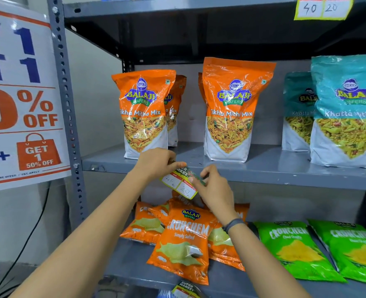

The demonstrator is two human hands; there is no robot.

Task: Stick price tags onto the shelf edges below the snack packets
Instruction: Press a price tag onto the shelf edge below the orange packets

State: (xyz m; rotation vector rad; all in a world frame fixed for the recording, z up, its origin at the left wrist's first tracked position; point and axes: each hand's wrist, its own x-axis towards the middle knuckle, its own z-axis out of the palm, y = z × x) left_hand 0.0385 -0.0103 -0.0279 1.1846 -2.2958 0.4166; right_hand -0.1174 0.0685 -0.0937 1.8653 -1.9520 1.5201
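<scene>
Head view: price tag (179, 183) between both hands.

The light is bright and even, and the colours look strong. Shiny white spots sit on the orange snack bags (229, 108) and the teal bag (347, 108), while the far space under the top shelf (177, 9) is dark with shadow. The wide lens bends things at the edges, so the grey post (67, 108) on the left leans, the poster (20, 93) and the tag at the top right (323, 7) look a bit soft, and the near tag at the bottom (185, 288) is blurry.
</scene>
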